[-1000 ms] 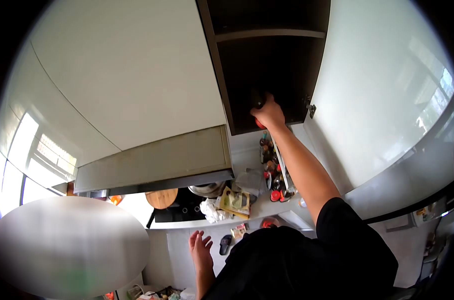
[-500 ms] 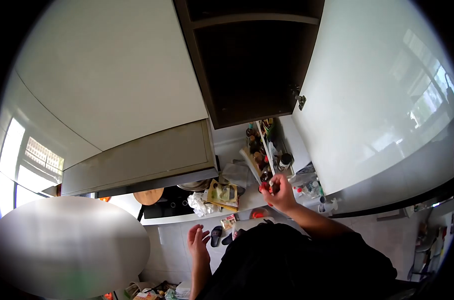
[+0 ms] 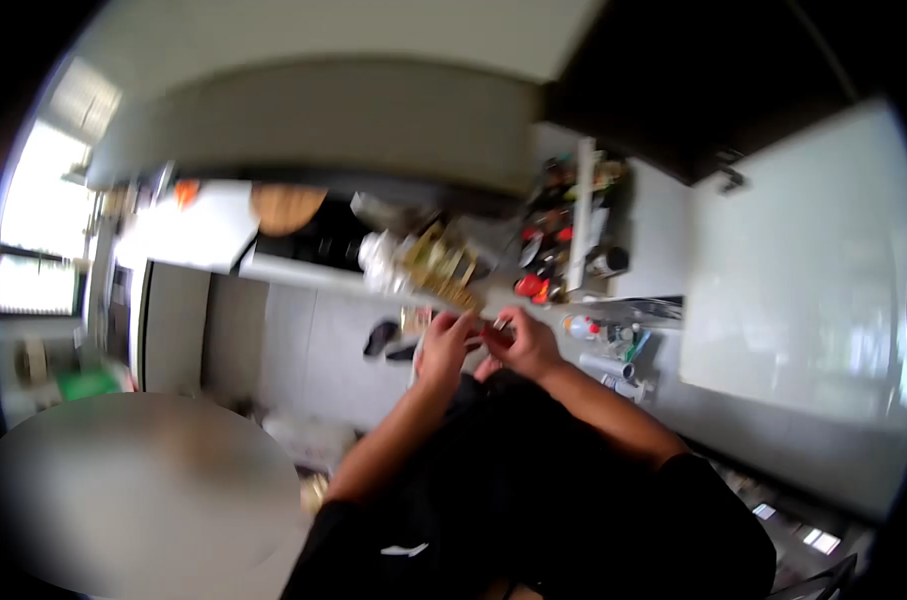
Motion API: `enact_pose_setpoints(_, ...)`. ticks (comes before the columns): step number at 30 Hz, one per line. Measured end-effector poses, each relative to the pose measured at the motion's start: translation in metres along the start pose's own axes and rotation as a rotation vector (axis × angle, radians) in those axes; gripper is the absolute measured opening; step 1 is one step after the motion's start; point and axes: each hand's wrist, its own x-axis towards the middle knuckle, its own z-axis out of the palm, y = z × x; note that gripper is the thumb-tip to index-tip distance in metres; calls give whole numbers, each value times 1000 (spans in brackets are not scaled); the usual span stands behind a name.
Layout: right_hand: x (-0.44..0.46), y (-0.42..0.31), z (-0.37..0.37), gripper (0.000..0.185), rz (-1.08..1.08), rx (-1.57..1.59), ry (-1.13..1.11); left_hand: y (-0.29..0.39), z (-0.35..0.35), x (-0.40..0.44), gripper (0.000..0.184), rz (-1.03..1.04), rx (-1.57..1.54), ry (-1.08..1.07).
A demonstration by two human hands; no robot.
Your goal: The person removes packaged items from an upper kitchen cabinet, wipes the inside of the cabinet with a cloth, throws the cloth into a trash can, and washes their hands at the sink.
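My left hand [image 3: 444,350] and my right hand [image 3: 524,345] are close together in front of my body, fingertips nearly meeting. Between them shows a small dark-red item [image 3: 495,336], held in the bent fingers of my right hand; blur hides its kind. The left fingers are curled against or just beside it, and what they grip is hidden. Ahead, yellow packaging [image 3: 442,258] and a crumpled white bag [image 3: 381,262] lie on the counter. Right of these stand several bottles and jars [image 3: 549,225] along a white divider [image 3: 581,215].
A dark wall cupboard [image 3: 674,80] gapes overhead, its glossy white door [image 3: 804,290] swung out at right. The range hood [image 3: 324,125] overhangs the stove [image 3: 319,243]. A round pale surface [image 3: 144,490] fills the lower left. Slippers [image 3: 381,338] lie on the floor.
My right hand has drawn back from the bottles toward my body with the small item. My left hand has come up to meet it. The view has tilted down and turned left.
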Motion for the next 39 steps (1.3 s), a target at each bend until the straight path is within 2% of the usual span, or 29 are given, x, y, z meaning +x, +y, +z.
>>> enact_pose_setpoints(1, 2, -5, 6, 44, -62, -45, 56, 1, -4, -3, 15, -33, 28, 36)
enact_pose_setpoints(3, 0, 2, 27, 46, -35, -84, -106, -26, -33, 11, 14, -13, -34, 37)
enact_pose_setpoints(5, 0, 20, 58, 41, -23, 22, -138, -32, -48, 9, 17, -53, -96, 41)
enact_pose_setpoints(6, 1, 32, 73, 41, -30, 15, -173, -35, -59, 10, 32, -107, -90, 41)
enact_pose_setpoints(7, 1, 45, 86, 40, 45, -24, -193, -40, -60, 9, 46, -42, -50, 121)
enact_pose_setpoints(9, 9, 72, 116, 39, 98, -86, -236, -54, -88, 12, 53, -70, -94, 185)
enact_pose_setpoints(11, 17, 97, 143, 39, 104, -202, -190, -68, -114, 5, 48, -61, -162, 279)
enact_pose_setpoints(15, 30, 138, 180, 41, 82, -326, -262, -112, -186, -16, 41, -9, -267, 401)
enact_pose_setpoints(17, 32, 161, 198, 43, 142, -374, -294, -132, -217, -24, 38, -40, -302, 508)
enact_pose_setpoints(20, 37, 187, 221, 49, 486, -303, -99, -156, -251, -34, 35, -52, -368, 647)
enact_pose_setpoints(21, 43, 195, 228, 49, 482, -321, -104, -157, -257, -37, 34, -57, -388, 684)
enact_pose_setpoints(23, 60, 209, 245, 51, 512, -253, 111, -159, -263, -35, 33, -91, -410, 764)
enact_pose_setpoints(29, 135, 225, 309, 50, 481, -232, 298, -176, -260, -9, 32, -85, -468, 758)
enact_pose_setpoints(31, 151, 232, 322, 51, 553, -227, 213, -180, -254, 3, 31, -78, -429, 695)
enact_pose_setpoints(33, 164, 260, 344, 48, 575, -370, 196, -182, -247, 13, 34, -65, -458, 686)
enact_pose_setpoints(34, 166, 265, 342, 53, 564, -300, 113, -184, -246, 17, 32, -62, -438, 658)
enact_pose_setpoints(37, 169, 284, 339, 54, 465, -267, 77, -181, -243, 23, 30, -63, -410, 626)
enact_pose_setpoints(38, 169, 273, 337, 56, 453, -249, 150, -180, -243, 25, 30, -54, -420, 612)
enact_pose_setpoints(39, 169, 264, 326, 47, 594, -156, 142, -179, -242, 25, 30, -46, -430, 600)
